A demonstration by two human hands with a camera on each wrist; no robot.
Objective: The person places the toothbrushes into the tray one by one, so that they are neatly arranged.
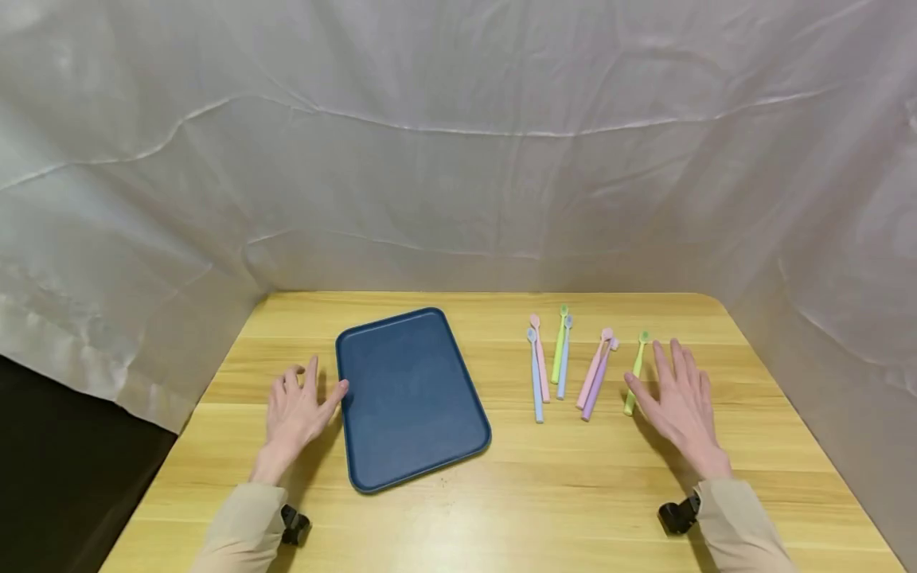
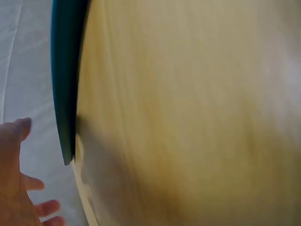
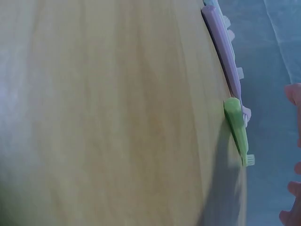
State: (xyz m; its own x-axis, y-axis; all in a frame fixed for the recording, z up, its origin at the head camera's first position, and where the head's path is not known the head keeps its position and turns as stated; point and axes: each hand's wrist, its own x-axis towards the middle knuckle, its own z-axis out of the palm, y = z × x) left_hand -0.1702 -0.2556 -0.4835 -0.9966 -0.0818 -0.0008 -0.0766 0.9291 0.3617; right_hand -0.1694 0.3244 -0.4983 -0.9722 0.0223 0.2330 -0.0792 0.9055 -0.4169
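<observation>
A dark blue rectangular tray (image 1: 411,398) lies tilted a little on the table. At its left edge is my left hand (image 1: 297,410), fingers loosely bent, thumb at the rim; whether it touches cannot be told. In the left wrist view the hand (image 2: 19,179) appears apart from the tray edge (image 2: 66,84). Several toothbrushes lie right of the tray: blue (image 1: 536,386), pink (image 1: 591,374), purple (image 1: 598,386) and green ones. My right hand (image 1: 680,402), fingers spread and holding nothing, hovers beside the rightmost green toothbrush (image 1: 635,382), also seen as a green handle (image 3: 235,120) in the right wrist view.
The light wooden table (image 1: 530,509) has a pale curtain (image 1: 458,191) behind it and at both sides. Black wrist cameras sit on the left sleeve (image 1: 247,517) and right sleeve (image 1: 738,517). A dark area (image 1: 64,469) lies beyond the table's left edge.
</observation>
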